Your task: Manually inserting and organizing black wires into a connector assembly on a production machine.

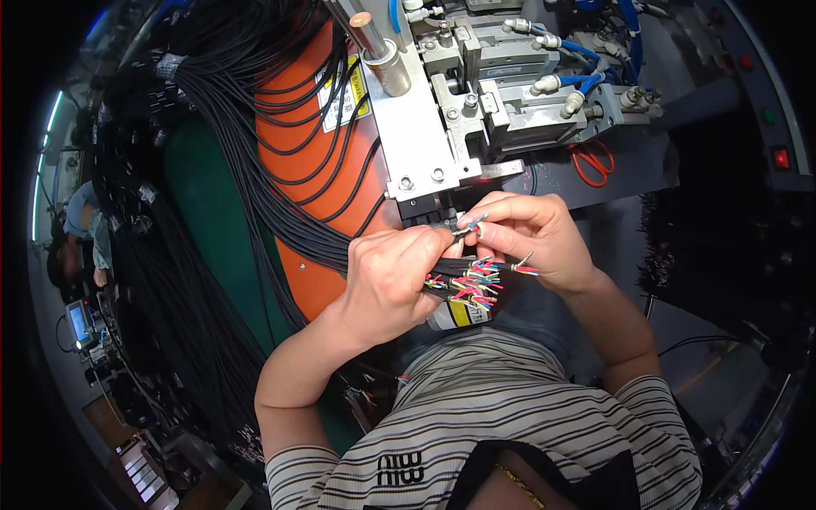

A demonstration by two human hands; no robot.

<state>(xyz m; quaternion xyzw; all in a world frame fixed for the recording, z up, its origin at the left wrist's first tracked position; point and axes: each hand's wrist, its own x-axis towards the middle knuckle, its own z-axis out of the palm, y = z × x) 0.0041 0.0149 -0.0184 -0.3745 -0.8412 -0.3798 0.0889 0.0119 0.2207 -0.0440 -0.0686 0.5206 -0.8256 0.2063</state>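
I've got the left hand [387, 272] wrapped round black cables [306, 240] near centre; right hand [544, 242] thumb and forefinger pinching one end's coloured wires [476, 224], 1 o'clock of the bunched tips. Jackets already off visible tips, cores splayed; I'd call it partway, number left unclear. Orange panel [289, 153] at 11, metal machine [416, 127] at 12, red-handled tool [593, 161] at 2 on dark tabletop [642, 170], co-worker [100, 242] far off at 9.
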